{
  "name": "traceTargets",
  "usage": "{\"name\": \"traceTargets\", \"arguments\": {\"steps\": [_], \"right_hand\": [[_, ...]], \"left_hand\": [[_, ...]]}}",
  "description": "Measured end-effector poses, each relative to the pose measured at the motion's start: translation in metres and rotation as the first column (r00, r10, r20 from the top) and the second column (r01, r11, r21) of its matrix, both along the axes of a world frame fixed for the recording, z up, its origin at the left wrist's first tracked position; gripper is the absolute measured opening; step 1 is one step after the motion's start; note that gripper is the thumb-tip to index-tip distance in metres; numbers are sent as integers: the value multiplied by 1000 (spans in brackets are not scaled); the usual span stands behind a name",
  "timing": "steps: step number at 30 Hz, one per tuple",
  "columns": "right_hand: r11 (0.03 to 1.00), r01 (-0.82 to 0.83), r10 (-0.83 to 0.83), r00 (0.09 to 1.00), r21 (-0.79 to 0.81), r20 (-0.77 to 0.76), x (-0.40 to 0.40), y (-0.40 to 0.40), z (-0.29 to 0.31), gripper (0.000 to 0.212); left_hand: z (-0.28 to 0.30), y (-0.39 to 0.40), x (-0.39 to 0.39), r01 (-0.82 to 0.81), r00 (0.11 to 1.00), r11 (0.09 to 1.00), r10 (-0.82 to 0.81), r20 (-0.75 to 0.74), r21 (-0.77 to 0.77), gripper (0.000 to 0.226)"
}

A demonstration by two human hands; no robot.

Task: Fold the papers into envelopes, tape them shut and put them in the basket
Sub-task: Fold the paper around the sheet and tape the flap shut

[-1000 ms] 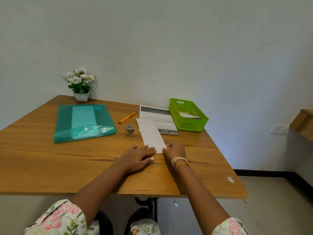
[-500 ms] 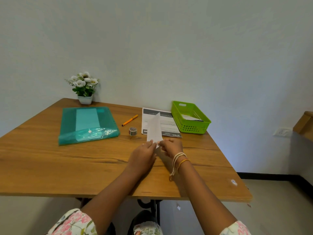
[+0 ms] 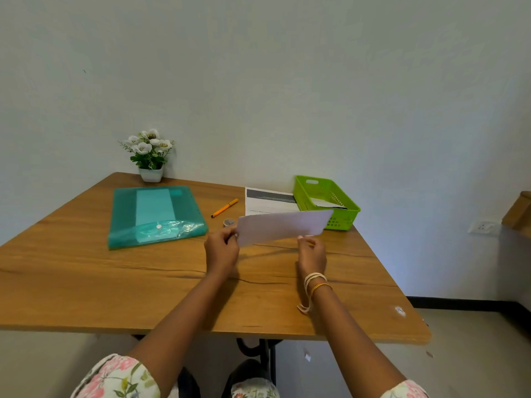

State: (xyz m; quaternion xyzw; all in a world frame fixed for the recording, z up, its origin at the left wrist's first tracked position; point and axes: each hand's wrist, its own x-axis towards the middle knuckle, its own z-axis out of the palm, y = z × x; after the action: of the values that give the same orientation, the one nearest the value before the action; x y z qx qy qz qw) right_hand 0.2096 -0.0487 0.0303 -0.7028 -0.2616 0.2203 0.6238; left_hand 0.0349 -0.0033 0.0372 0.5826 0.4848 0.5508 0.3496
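Floral sleeves (image 3: 117, 377) show at the near edge of the view, both forearms reaching out over the wooden desk (image 3: 86, 282). The right wrist carries pale and orange bracelets (image 3: 316, 282). Above the middle of the desk, clear of its surface, the left hand (image 3: 222, 251) pinches the left end of a folded white paper (image 3: 283, 226), and the right hand (image 3: 311, 251) pinches its lower edge towards the right end; the paper lies lengthwise, its right end tilted up. Just behind the paper's left end a small roll of tape (image 3: 229, 222) stands on the desk, partly hidden. Beyond it lies an orange pen (image 3: 225, 207), and to the left a teal plastic document folder (image 3: 156, 215). Toward the far right corner a printed sheet (image 3: 268, 201) lies flat, touching or just beside the green basket (image 3: 339, 222), which holds something white. At the far left corner stands a small pot of white flowers (image 3: 150, 156).
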Motion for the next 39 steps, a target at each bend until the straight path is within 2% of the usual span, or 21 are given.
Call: {"name": "traceTargets", "arguments": {"steps": [3,5,8,11,15,17,19,23,26,32,36,39], "right_hand": [[956,292,-284,914,18,289,9,-12,-1,31],[945,326,-295,832,16,471,14,-16,-6,36],[958,195,-18,774,-212,632,21,-18,-18,34],[879,72,291,703,-471,650,25,-20,-30,42],[818,117,380,624,-563,682,18,-20,-36,47],[818,147,371,604,-555,706,15,-20,-36,47],[823,154,360,603,-547,712,14,-19,-36,47],[845,142,340,602,-516,722,14,-17,-37,47],[849,144,335,596,-508,729,14,-15,-37,46],[856,145,334,575,-495,747,14,-10,-38,47],[866,156,317,563,-475,763,14,-9,-40,48],[872,155,308,563,-464,767,14,-8,-41,48]], "left_hand": [[-3,15,-10,90,996,985,-92,-4,-150,29],[-3,24,-13,122,991,951,-131,-13,-285,30],[-4,34,-16,116,991,899,-136,-19,-421,28],[-7,39,-19,72,986,867,-137,-97,-493,26],[-7,42,-18,-7,952,902,-127,-279,-432,45],[-6,44,-16,-64,893,930,-108,-436,-361,40],[-7,48,-14,-86,848,943,-100,-521,-321,26],[-15,56,-17,-81,864,951,-83,-497,-300,4],[-18,57,-20,-118,852,960,-33,-523,-254,12],[-23,58,-21,-219,723,969,81,-686,-116,18],[-25,70,-14,-156,777,987,152,-611,47,37],[-26,86,-9,-73,746,992,120,-655,99,39]]}}
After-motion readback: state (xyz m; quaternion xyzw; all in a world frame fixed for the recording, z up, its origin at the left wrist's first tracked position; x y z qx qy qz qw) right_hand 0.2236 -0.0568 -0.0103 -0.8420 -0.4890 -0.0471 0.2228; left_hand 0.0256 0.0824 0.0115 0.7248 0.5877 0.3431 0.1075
